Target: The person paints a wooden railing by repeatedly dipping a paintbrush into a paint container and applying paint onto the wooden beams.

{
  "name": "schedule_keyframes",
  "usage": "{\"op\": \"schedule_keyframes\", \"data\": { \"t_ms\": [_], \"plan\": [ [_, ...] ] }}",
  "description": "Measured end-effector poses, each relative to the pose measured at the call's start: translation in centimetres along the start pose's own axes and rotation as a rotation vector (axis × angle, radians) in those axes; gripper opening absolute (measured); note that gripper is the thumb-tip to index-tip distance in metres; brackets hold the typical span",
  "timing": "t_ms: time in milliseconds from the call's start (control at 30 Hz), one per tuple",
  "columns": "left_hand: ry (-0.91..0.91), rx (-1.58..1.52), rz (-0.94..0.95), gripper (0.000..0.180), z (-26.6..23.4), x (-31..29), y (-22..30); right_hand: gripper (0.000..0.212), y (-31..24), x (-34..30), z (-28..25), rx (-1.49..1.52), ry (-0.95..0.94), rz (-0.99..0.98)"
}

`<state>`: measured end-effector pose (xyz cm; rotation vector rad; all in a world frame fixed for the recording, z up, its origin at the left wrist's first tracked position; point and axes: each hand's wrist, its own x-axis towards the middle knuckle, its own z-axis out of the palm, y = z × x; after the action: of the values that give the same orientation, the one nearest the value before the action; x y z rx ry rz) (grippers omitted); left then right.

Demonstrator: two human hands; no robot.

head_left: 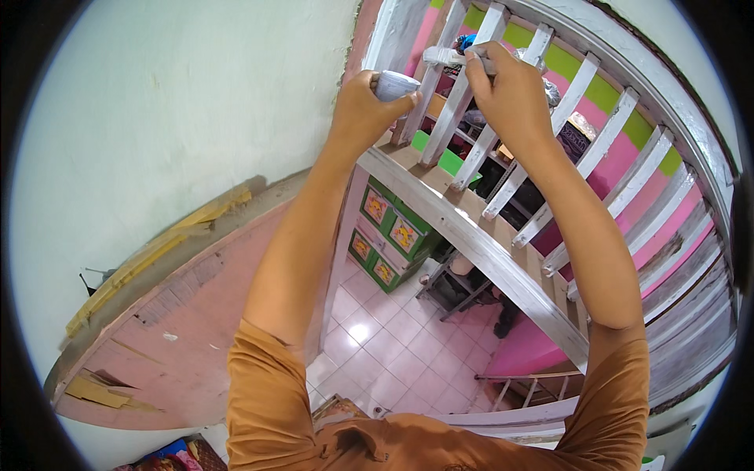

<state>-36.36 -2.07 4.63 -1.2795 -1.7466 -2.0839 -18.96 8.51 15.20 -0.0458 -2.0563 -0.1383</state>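
My left hand (363, 111) is closed around a small pale cup (395, 85), raised beside the leftmost slats; its contents cannot be made out. My right hand (514, 93) grips a paintbrush (444, 56), with its white-coated head pointing left. The brush head lies at one of the upright white slats (449, 118) near their upper ends; whether it touches the wood is unclear. Most of the handle is hidden by my fingers. The slats have streaky white paint with greyer patches and stand in a row within a white wooden frame (471, 235).
A pale green wall (188, 102) and a pink panel (188, 314) with torn yellowish strips are at left. Beyond the frame are a green drawer cabinet (397, 235), a dark rack (452, 286) and a tiled floor (377, 345) far below. A ladder-like frame (534, 388) stands lower right.
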Motion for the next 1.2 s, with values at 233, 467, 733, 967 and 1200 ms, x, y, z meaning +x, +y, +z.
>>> {"op": "schedule_keyframes", "data": {
  "t_ms": [233,467,733,967,1200],
  "plan": [
    [0.09,0.067,0.042,0.065,-1.0,-2.7,0.4,0.017,-0.6,0.5,0.5,-0.392,0.016,-0.342],
    [0.105,0.045,0.05,0.063,-2.2,-8.3,2.5,0.014,-0.5,0.1,0.0,-0.494,-0.083,-0.367],
    [0.024,-0.14,-0.019,0.061,-4.1,-14.7,2.3,0.019,-1.1,-0.7,2.1,-0.527,-0.136,-0.39],
    [0.006,-0.058,-0.016,0.054,-3.8,-19.4,4.2,0.019,-0.8,2.8,-0.6,-0.591,0.023,-0.308],
    [0.069,-0.021,0.009,0.055,-4.6,-24.3,3.4,0.02,-0.3,1.1,1.1,-0.507,-0.068,-0.321]
  ]
}}
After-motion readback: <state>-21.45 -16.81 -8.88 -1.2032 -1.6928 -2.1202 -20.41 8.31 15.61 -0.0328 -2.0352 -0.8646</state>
